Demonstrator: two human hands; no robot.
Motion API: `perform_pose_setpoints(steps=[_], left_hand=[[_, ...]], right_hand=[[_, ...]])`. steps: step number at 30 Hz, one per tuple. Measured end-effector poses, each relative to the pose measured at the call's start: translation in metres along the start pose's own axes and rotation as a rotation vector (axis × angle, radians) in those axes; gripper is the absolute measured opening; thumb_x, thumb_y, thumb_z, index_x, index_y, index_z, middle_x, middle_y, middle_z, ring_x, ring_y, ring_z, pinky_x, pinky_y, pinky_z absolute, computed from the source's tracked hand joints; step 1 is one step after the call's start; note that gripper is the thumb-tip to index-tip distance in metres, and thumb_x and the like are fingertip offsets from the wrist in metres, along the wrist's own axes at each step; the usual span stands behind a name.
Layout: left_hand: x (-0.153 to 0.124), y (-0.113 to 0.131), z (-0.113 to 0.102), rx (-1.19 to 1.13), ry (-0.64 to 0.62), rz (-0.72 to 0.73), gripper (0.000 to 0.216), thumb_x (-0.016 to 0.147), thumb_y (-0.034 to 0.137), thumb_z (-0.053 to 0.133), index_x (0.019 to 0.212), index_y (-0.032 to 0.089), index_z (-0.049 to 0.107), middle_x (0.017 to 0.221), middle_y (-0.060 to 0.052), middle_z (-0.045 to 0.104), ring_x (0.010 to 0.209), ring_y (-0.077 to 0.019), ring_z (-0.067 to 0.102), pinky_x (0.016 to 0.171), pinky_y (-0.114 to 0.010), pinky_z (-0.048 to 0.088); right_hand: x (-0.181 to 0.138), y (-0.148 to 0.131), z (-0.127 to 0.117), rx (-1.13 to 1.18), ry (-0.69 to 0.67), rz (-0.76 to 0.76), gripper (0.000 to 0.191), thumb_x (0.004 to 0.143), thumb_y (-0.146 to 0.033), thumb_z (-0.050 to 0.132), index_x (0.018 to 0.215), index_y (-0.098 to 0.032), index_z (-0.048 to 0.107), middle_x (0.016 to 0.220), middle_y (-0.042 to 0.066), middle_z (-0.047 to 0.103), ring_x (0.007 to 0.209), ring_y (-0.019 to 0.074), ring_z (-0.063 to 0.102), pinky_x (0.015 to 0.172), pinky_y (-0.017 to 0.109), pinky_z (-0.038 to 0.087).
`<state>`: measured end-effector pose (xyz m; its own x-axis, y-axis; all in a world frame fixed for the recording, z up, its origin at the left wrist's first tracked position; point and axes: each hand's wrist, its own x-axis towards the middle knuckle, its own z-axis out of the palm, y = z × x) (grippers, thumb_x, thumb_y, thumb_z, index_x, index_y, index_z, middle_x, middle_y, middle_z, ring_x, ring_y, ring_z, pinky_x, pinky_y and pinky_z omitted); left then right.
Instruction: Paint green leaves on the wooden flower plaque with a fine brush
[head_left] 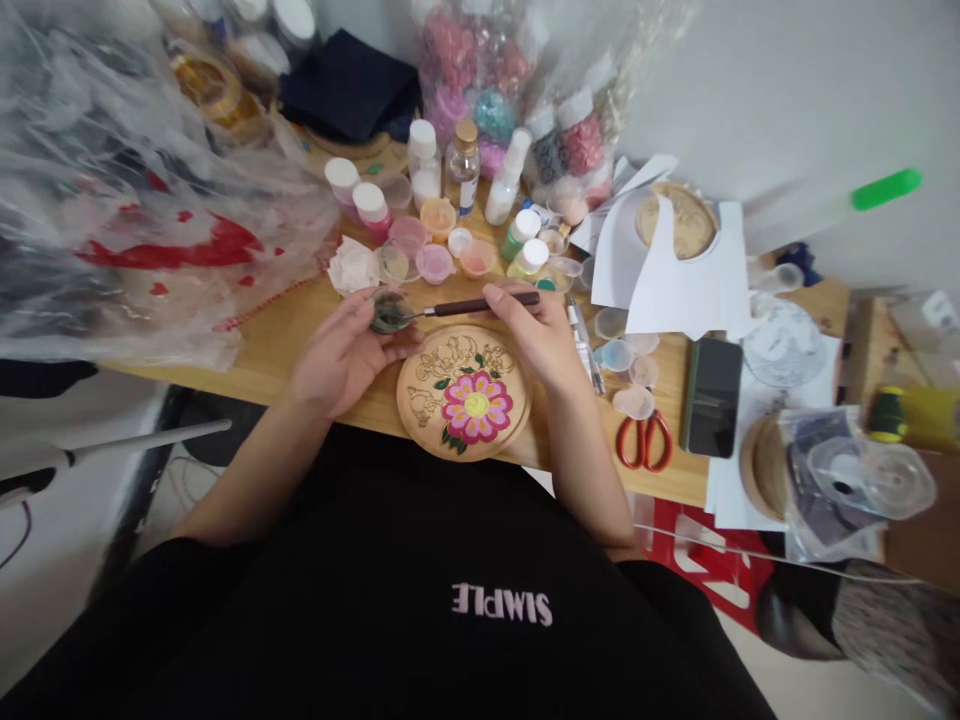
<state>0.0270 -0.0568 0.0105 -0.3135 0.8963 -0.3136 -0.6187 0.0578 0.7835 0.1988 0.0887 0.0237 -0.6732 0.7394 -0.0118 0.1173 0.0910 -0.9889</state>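
- Small cup (pixel 389 313): you find it on the left, just past the far-left edge of the round wooden board. Its clear wall looks thin; expect it to be light and easily tipped. Grip it low on the sides, clear of the dark green contents.
- Slim tool (pixel 472 305): it lies crosswise above the board's far edge. The dark handle looks stiff and light; hold it there, not by the metal end, which reaches the cup's mouth. You cannot tell how deep that end sits.
- Round wooden board (pixel 414 405): it lies flat at the near edge of the table (pixel 281 362), between your forearms. Judge it rigid and fairly light. Lift by the bare rim; treat the coloured flower (pixel 477 403) as smearable, since its dryness cannot be told.
- Left hand (pixel 341 355): your fingers curl loosely around the cup's left side, the thumb extended on the near side. You hold the cup; whether it also rests on the table is unclear.
- Right hand (pixel 534 325): your thumb and fingers close in a pinch on the tool's handle, beyond the board's far-right edge.
- Scissors (pixel 643 442): these lie well apart, right of your right forearm.
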Motion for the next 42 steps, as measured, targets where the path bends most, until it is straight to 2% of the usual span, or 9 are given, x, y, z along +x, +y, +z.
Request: perform_pose_setpoints(steps=[5,8,15,21,27,34,42], left_hand=[[0.010,0.001,0.004,0.007,-0.058,-0.031,0.018,0.089,0.035,0.067,0.100,0.022,0.071,0.092,-0.003,0.073,0.084,-0.0210,0.070,0.086,-0.041,0.056],[0.018,0.001,0.009,-0.012,-0.082,-0.024,0.014,0.088,0.032,0.066,0.096,0.022,0.070,0.091,-0.001,0.073,0.082,-0.0196,0.069,0.085,-0.041,0.056],[0.030,0.002,0.016,-0.036,-0.099,-0.064,0.013,0.089,0.025,0.059,0.096,0.020,0.069,0.090,-0.002,0.073,0.079,-0.0185,0.069,0.083,-0.039,0.057],[0.042,-0.002,0.019,-0.058,-0.163,-0.072,0.014,0.087,0.023,0.058,0.092,0.016,0.070,0.080,-0.004,0.072,0.074,-0.0189,0.069,0.080,-0.040,0.058],[0.050,-0.005,0.024,-0.058,-0.158,-0.102,0.015,0.085,0.024,0.062,0.091,0.015,0.072,0.084,-0.006,0.075,0.075,-0.0211,0.070,0.078,-0.041,0.058],[0.054,-0.011,0.028,-0.067,-0.227,-0.088,0.015,0.082,0.023,0.067,0.092,0.014,0.073,0.084,-0.006,0.074,0.073,-0.0187,0.069,0.075,-0.037,0.058],[0.029,0.001,0.021,0.051,-0.164,0.006,0.016,0.084,0.026,0.070,0.096,0.016,0.071,0.089,-0.006,0.074,0.077,-0.0194,0.071,0.078,-0.039,0.059]], right_hand=[[0.002,0.002,-0.001,0.023,0.097,-0.008,0.041,0.082,-0.062,0.064,0.074,-0.023,0.069,0.081,0.000,0.072,0.084,0.0153,0.068,0.083,0.033,0.054],[0.002,0.003,-0.002,0.035,0.120,0.009,0.044,0.081,-0.066,0.063,0.074,-0.023,0.069,0.076,-0.001,0.071,0.079,0.0159,0.069,0.083,0.035,0.055],[0.002,-0.001,-0.003,0.152,0.162,0.038,0.040,0.079,-0.064,0.065,0.079,-0.024,0.068,0.061,-0.002,0.066,0.059,0.0165,0.066,0.063,0.035,0.056],[0.000,-0.006,-0.001,0.125,0.262,0.021,0.040,0.081,-0.064,0.061,0.075,-0.025,0.064,0.068,0.000,0.068,0.055,0.0135,0.061,0.059,0.034,0.054],[0.000,-0.010,-0.001,0.121,0.311,0.000,0.046,0.078,-0.069,0.063,0.073,-0.024,0.063,0.063,-0.001,0.065,0.052,0.0122,0.058,0.054,0.030,0.050],[0.000,-0.010,-0.001,0.144,0.315,-0.108,0.042,0.084,-0.064,0.061,0.073,-0.024,0.056,0.059,-0.004,0.055,0.048,0.0096,0.051,0.047,0.027,0.042],[-0.004,-0.014,0.000,0.064,0.192,-0.090,0.046,0.084,-0.070,0.058,0.077,-0.025,0.062,0.059,-0.003,0.058,0.054,0.0120,0.057,0.055,0.030,0.048]])
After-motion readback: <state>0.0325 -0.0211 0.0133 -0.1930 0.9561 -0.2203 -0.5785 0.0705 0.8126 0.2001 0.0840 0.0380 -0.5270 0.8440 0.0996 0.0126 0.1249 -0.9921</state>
